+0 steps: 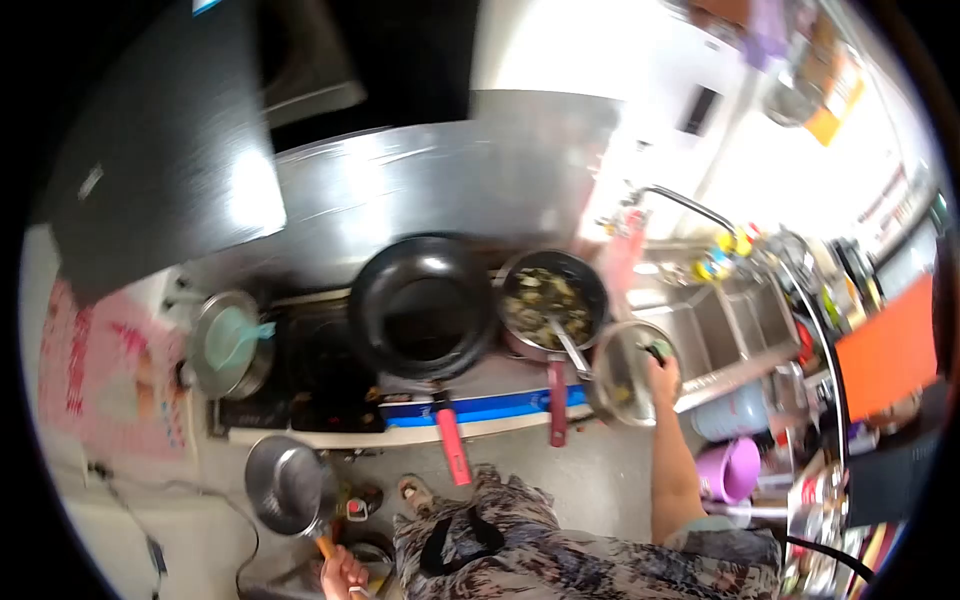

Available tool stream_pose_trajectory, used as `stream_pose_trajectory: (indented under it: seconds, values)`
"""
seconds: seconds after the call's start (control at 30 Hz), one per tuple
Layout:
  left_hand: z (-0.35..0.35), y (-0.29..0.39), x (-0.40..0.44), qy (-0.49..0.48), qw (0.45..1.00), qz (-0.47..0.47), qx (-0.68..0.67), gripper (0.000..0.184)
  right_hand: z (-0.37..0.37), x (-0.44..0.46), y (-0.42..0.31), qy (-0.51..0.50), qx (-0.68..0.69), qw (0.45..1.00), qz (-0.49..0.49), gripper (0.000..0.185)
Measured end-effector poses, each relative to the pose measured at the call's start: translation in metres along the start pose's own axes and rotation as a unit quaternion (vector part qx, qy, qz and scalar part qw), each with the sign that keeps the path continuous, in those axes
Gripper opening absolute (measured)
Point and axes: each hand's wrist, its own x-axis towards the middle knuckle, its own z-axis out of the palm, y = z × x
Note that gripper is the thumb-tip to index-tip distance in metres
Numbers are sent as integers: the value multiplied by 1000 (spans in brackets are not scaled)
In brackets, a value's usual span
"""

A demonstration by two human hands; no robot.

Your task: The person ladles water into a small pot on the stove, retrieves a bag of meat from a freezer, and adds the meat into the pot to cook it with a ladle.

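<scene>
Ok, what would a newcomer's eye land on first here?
Probably the big black wok at centre, its pink handle toward the wearer. Right of it is a pot of food with a metal utensil in it. The right hand holds a lid beside that pot; the left hand holds a pan, lower left.

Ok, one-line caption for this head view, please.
Left hand holding a saucepan by its handle, right hand holding a lid beside a pot of food.

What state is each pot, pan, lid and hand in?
Saucepan: uncovered, off the stove
Left hand: closed on the saucepan's handle
Food pot: uncovered, spoon inside
Glass lid: off the food pot
Right hand: holding the lid's knob
Black pan: uncovered, on the stove
Steel pan: uncovered, green utensil inside
</scene>
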Motion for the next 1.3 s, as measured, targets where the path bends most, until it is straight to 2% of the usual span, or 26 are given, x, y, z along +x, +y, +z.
stream_pose_trajectory:
  seconds: [0.07,0.13,0.17,0.2,0.23,0.27,0.3,0.33,0.37,0.4,0.47,0.5,0.57,0.6,0.63,0.7,0.77,0.8,0.83,0.9,0.97,1.0,1.07,1.17,1.2,1.3]
  values:
    - [1,5,-24,-25,1000,3,-5,14,-2,7,19,-51,-21,998,3,34]
    - [52,10,-38,103,993,43,44,15,-15,6,23,-65,-5,998,-24,37]
    - [51,11,-43,100,992,63,51,16,-4,21,51,-67,-81,993,-56,37]
    - [54,13,-43,116,988,72,69,17,-15,15,25,2,-226,974,-34,42]
    - [36,15,-38,88,994,57,12,16,-27,-2,-23,17,-258,966,-23,47]
    - [34,21,-37,112,992,52,12,15,-31,-20,-70,29,-232,970,-64,45]
    - [34,26,-35,132,990,41,14,14,-25,-33,-97,76,-182,962,-186,38]
    - [30,30,-28,147,988,47,24,13,-22,-65,-153,74,-104,962,-239,35]
    - [2,25,-16,116,991,60,-1,12,-12,-105,-223,72,-25,954,-290,32]
    - [18,36,-20,143,988,61,13,12,1,-141,-277,-9,52,953,-297,30]
    - [1,49,-8,116,992,57,-1,12,47,-209,-362,-135,164,917,-337,23]
    - [21,71,-16,103,991,61,67,12,78,-245,-394,-172,161,898,-372,20]
    - [8,85,-7,94,991,50,78,12,144,-310,-452,-272,155,838,-448,20]
    - [8,95,-8,102,992,43,68,12,188,-341,-471,-322,151,819,-449,21]
    - [4,102,-7,102,992,33,70,12,232,-368,-489,-456,170,801,-349,27]
    - [20,111,-17,190,971,65,131,11,324,-414,-514,-453,97,811,-358,36]
    - [-4,118,-15,162,979,64,107,12,397,-446,-533,-438,64,823,-355,46]
    - [-61,107,4,62,984,85,141,27,417,-461,-542,-417,24,842,-342,56]
    - [-71,124,12,-39,978,106,175,43,429,-469,-552,-460,-14,833,-307,69]
    - [-78,124,11,19,985,93,146,36,450,-480,-564,-505,-119,801,-299,66]
    - [-16,150,-11,126,986,55,93,22,445,-489,-578,-512,-148,790,-303,60]
    - [-7,156,-15,178,981,35,66,15,437,-493,-591,-547,-163,756,-321,57]
    - [-20,157,-11,181,982,23,41,16,414,-503,-614,-596,-189,702,-340,45]
    - [-33,167,-3,180,983,8,24,17,431,-513,-612,-520,-157,726,-421,37]
    - [-35,169,-2,180,983,-1,28,16,435,-521,-604,-438,-112,744,-492,31]
    - [-26,181,-2,206,978,-5,32,13,424,-539,-612,-450,-197,702,-516,34]
